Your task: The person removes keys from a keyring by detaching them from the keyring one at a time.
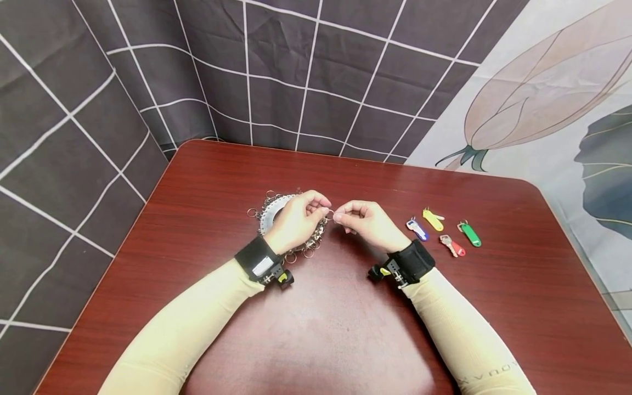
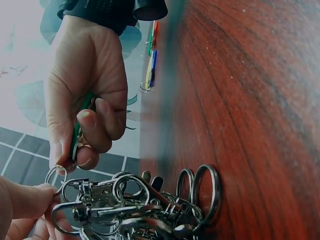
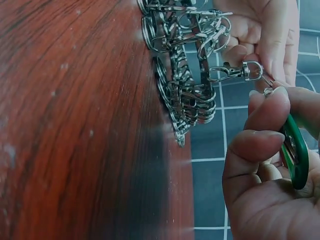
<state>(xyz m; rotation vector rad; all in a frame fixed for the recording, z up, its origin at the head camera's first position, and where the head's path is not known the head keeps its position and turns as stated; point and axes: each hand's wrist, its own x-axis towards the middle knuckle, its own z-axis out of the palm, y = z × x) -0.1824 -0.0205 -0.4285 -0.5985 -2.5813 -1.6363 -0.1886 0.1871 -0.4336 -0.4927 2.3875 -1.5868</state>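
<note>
Risk of the small ring (image 2: 55, 175) slipping from the pinch or the clasp (image 3: 235, 71) snagging the pile of clasps (image 1: 296, 236), given so fine a grip. Left hand (image 1: 295, 220) pinching clasp and ring at frame centre; right hand (image 1: 367, 222) curled round a green tag (image 3: 295, 150), pinching the ring. Between the fingertips, just above the surface (image 1: 197, 186).

Over the reddish wooden bench (image 1: 207, 181), the left hand (image 1: 295, 219) and right hand (image 1: 367, 222) meet fingertip to fingertip, pinching something small and metallic between them (too small to make out). Under the left hand lies a ring-shaped heap of metal clasps and key rings (image 1: 276, 211). To the right of the right hand lie four tagged keys: blue (image 1: 417, 229), yellow (image 1: 433, 219), red (image 1: 452, 246), green (image 1: 469, 233).
</note>
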